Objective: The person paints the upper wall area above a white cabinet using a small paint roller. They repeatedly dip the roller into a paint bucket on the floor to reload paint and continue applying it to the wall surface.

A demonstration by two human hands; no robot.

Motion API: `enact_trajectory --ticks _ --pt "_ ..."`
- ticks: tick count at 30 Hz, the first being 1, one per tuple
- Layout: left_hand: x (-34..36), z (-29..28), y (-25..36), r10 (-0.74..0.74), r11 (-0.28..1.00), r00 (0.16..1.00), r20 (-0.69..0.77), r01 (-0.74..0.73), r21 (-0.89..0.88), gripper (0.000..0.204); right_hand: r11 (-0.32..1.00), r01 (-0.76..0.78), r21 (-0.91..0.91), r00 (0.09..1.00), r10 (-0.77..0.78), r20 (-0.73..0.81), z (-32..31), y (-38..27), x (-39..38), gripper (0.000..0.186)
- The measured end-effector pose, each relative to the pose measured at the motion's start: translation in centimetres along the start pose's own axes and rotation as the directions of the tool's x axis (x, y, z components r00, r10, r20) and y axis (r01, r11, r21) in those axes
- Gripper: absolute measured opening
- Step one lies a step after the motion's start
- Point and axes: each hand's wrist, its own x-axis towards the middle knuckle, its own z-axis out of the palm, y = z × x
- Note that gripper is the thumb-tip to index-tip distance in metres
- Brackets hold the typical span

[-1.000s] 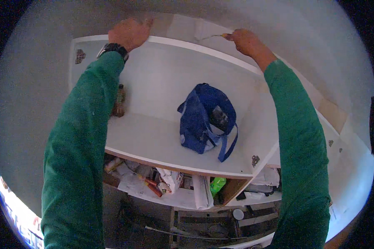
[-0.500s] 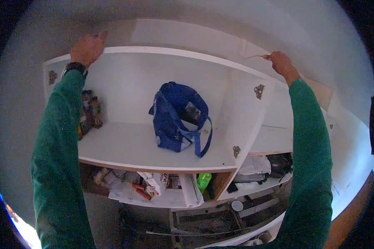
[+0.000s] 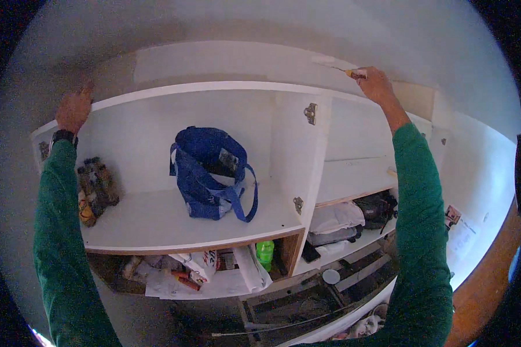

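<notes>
My right hand [image 3: 377, 87] is closed around the yellow handle of a small paint roller [image 3: 353, 73]. A thin wire runs from that handle to a pale roller head, up against the wall [image 3: 202, 61] above the cabinet. Far to the left, my left hand [image 3: 74, 109] rests on the top edge of the white cabinet [image 3: 214, 88], fingers stretched out and partly blurred. It wears a dark wristband. Between my arms, a blue cloth bag [image 3: 200, 173] with its mouth open sits on the cabinet shelf.
Bottles [image 3: 98, 182] stand in the shelf's left corner. Papers and a green bottle [image 3: 264, 254] fill the compartment below. To the right are folded cloth [image 3: 336, 220] and a black bag [image 3: 376, 209]. A slatted frame [image 3: 289, 309] lies lower down. Metal hinges [image 3: 310, 113] jut from the divider.
The view has shifted right, so the cabinet and bag appear farther left. My right hand has moved the roller along the wall; my left hand stays at the cabinet's top edge.
</notes>
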Motion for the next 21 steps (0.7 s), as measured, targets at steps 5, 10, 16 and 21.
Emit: enact_trajectory --ticks 5,10,16,21 --pt "1.4 -0.9 3.1 0.006 0.972 0.999 0.033 0.002 -0.234 0.059 0.996 0.09 0.007 0.975 -0.086 -0.204 -7.6 -0.2 -8.4 0.03" --pt "-0.2 -0.3 0.3 0.005 0.995 0.999 -0.039 -0.009 -0.098 0.06 0.942 0.091 0.324 0.934 0.032 -0.355 -10.7 -3.2 -19.3 0.03" --pt "0.9 0.0 1.7 -0.065 0.988 0.996 -0.057 0.057 -0.143 0.058 0.779 -0.148 0.609 0.911 0.347 -0.222 -14.0 -4.8 -32.1 0.039" --pt "-6.5 -3.3 6.0 -0.2 0.977 0.857 -0.475 0.212 -0.027 0.056 0.379 -0.257 0.889 0.885 0.463 0.058 -12.0 -5.5 -41.8 0.039"
